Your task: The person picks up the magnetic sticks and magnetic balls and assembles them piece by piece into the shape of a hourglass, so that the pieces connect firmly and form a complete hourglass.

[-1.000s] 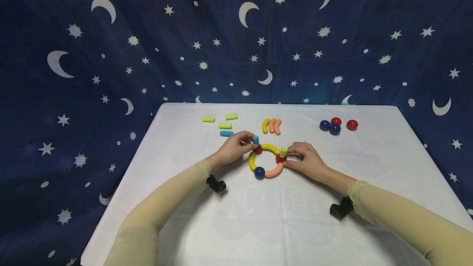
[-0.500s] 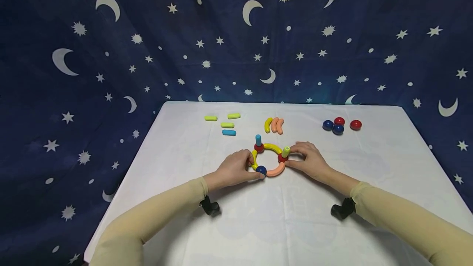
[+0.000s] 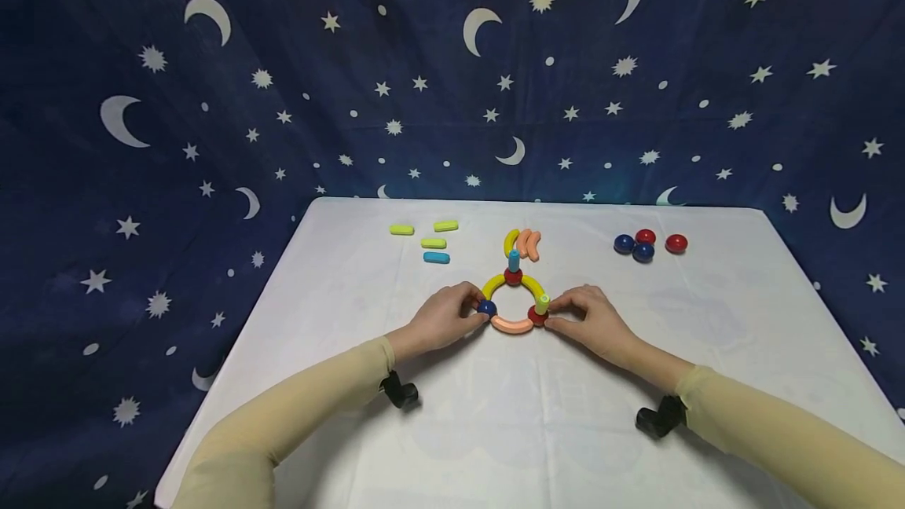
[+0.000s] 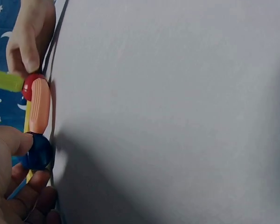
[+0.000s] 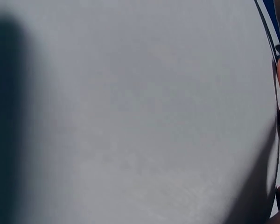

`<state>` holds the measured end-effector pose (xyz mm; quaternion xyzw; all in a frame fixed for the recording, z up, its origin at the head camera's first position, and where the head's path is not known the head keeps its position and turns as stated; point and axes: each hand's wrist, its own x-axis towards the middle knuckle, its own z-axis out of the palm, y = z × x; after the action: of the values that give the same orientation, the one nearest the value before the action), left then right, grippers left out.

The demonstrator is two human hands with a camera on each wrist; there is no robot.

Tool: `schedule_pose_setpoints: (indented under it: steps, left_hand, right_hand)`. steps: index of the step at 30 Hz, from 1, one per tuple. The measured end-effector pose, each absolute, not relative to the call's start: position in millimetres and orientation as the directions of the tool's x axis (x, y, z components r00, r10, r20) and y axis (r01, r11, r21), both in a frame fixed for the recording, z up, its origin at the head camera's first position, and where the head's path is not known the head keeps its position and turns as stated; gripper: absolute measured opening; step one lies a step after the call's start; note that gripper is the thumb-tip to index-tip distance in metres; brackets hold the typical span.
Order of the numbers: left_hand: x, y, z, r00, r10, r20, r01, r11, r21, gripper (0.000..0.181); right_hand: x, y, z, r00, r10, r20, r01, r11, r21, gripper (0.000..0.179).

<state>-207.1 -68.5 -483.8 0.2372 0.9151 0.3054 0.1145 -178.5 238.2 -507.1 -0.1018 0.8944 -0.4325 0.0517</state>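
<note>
A ring of toy pieces lies on the white table in the head view. Two yellow curved rods (image 3: 492, 286) and one salmon curved rod (image 3: 512, 326) link its balls. At the ring's left, my left hand (image 3: 447, 318) pinches a dark blue ball (image 3: 487, 308) between thumb and fingers, as the left wrist view confirms. My right hand (image 3: 590, 322) holds the red ball (image 3: 538, 316) at the right, from which a lime-green stick (image 3: 542, 303) stands up. On the far red ball (image 3: 513, 278) a light blue stick (image 3: 514, 259) is upright. The right wrist view catches the ring only at its edge.
Behind the ring, to the left, lie several lime-green sticks (image 3: 434, 243) and a loose blue stick (image 3: 436, 258). Loose curved rods (image 3: 524, 241) sit just behind the ring. Red and blue balls (image 3: 644, 252) are grouped at the back right. A starry cloth (image 3: 424, 45) hangs beyond the table.
My left hand has gone from the blue stick's ball to the dark blue ball. The ring has turned clockwise, bringing the blue stick to the far side. My right hand stays at its red ball.
</note>
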Motion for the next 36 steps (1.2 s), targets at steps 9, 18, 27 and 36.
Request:
schedule_pose_setpoints:
  steps: [9,18,27,36]
  left_hand:
    - [-218.7,-74.6,-488.0,-0.881,0.468,-0.073,0.294,0.661,0.691,0.037]
    - [-232.5,-74.2,-487.8,-0.856,0.512,-0.066,0.312,0.616,0.724,0.038]
    - [-245.2,-60.0,-489.0,-0.830,0.553,-0.071,0.343,0.607,0.717,0.041]
    - [-249.5,-57.2,-487.1,-0.816,0.572,-0.086,0.328,0.581,0.745,0.040]
  right_hand:
    - [-163.1,230.6,-504.8,-0.955,-0.294,0.034,-0.216,0.614,-0.759,0.032]
    - [-142.7,216.3,-505.1,-0.895,-0.439,0.077,-0.360,0.609,-0.707,0.041]
    - [-133.9,211.5,-500.3,-0.876,-0.482,0.029,-0.339,0.570,-0.748,0.030]
    - [-165.9,250.7,-502.8,-0.977,-0.210,0.043,-0.164,0.601,-0.782,0.026]
